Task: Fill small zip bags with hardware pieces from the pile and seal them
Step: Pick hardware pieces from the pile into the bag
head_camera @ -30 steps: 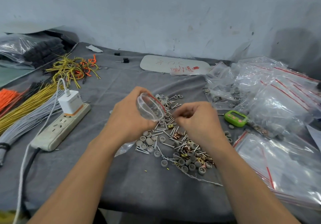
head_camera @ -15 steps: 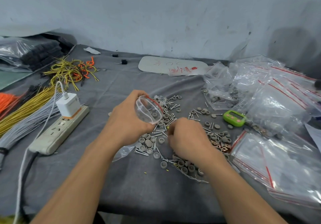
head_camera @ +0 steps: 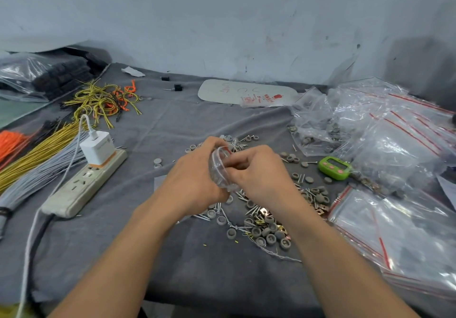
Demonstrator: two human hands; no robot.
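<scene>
Spreading out beneath the grip, the grey cloth [head_camera: 172, 256] is carrying everything, and to the right of the grip the heap of clear zip bags [head_camera: 394, 145] is lying slack. The left hand [head_camera: 195, 179] is curling round the small zip bag [head_camera: 218, 167], gripping its body and holding its red-edged mouth up and open between the two hands. The right hand [head_camera: 259, 172] is meeting that mouth with bunched fingers; whether they are pinching a piece or the bag's rim I cannot tell, as the knuckles are hiding the tips. Just below and right of the grip, the hardware pile [head_camera: 261, 224] of grey caps, screws and brass clips is lying loose. Judging by this, the filling step is under way, with sealing not yet reached. The next move is calling for a clear bag mouth, then a fresh pinch from the pile
</scene>
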